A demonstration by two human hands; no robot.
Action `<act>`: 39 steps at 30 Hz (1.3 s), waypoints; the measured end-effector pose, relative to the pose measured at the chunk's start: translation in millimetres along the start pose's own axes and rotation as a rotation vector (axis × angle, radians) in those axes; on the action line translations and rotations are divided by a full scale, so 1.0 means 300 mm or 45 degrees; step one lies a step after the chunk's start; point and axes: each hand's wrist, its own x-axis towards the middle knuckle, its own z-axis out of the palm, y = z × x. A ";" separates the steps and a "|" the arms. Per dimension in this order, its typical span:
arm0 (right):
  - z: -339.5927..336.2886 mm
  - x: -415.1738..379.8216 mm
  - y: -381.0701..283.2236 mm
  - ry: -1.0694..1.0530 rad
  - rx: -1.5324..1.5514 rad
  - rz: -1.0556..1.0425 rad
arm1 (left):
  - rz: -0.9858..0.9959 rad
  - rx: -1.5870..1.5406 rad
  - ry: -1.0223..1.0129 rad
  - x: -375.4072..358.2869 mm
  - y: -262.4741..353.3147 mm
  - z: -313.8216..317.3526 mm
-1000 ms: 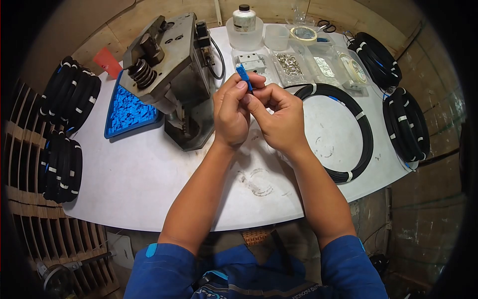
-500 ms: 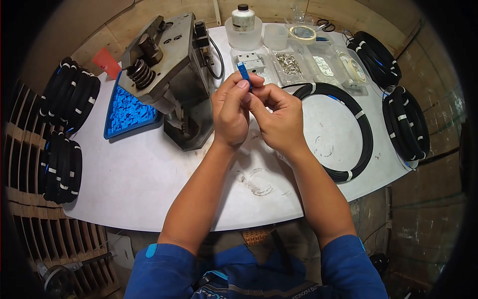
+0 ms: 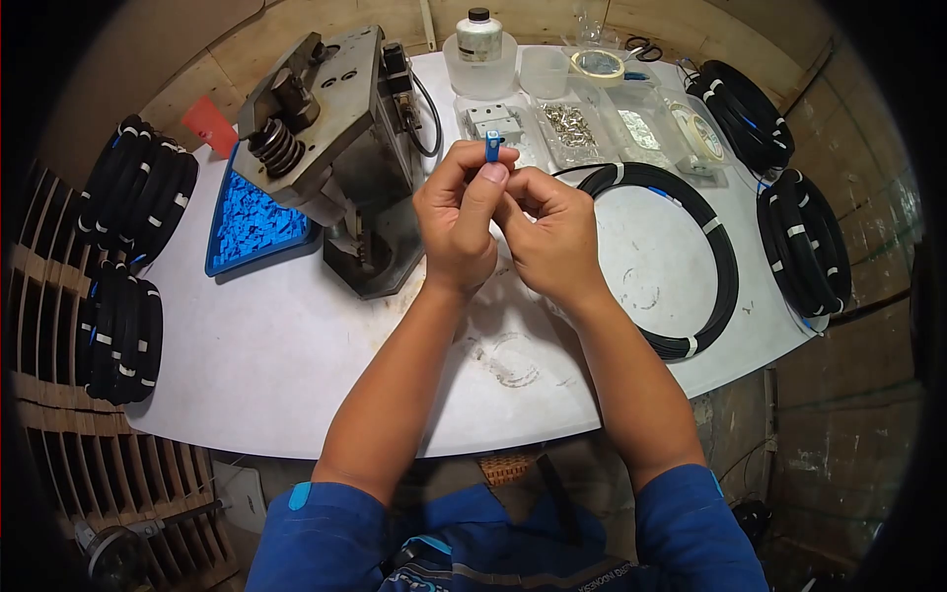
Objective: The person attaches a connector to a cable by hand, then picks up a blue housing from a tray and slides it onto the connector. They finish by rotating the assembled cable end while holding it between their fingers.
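Note:
My left hand (image 3: 456, 217) pinches a small blue plastic connector (image 3: 492, 147) between thumb and index finger. The connector stands roughly upright, and a small opening shows at its top end. Right beside it, my right hand (image 3: 554, 232) is closed, its thumb and fingers pressed together just below the connector. What those right fingers grip is hidden. A coil of black cable (image 3: 727, 266) lies to the right of my hands, and its end runs toward my right hand. White bands tie the coil.
A metal press (image 3: 380, 128) stands left of my hands, by a blue tray (image 3: 213, 259) of small blue pieces. Behind are a bottle (image 3: 480, 39), a clear box of metal terminals (image 3: 569, 128) and tape rolls (image 3: 598, 65). More black cable coils (image 3: 804, 242) hang at both sides.
The blue connector has turned more upright and shifted slightly right and down. My left thumb has moved along it. The right hand has hardly moved.

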 end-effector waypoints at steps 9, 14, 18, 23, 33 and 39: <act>0.001 0.002 0.006 0.003 0.017 0.037 | 0.001 -0.030 -0.056 0.004 -0.003 -0.007; 0.009 0.004 0.023 0.011 0.036 -0.009 | -0.036 0.032 -0.013 0.003 -0.002 0.000; 0.012 0.003 0.021 0.006 0.086 0.005 | -0.063 -0.029 -0.001 0.003 0.013 0.008; 0.006 0.002 0.017 -0.005 0.034 0.004 | -0.049 -0.025 -0.040 0.006 0.005 0.000; 0.012 0.003 0.025 0.005 0.088 0.016 | -0.111 -0.020 0.004 0.001 0.014 0.009; 0.008 0.000 0.012 0.008 0.063 0.013 | -0.009 0.026 -0.044 0.006 -0.006 0.002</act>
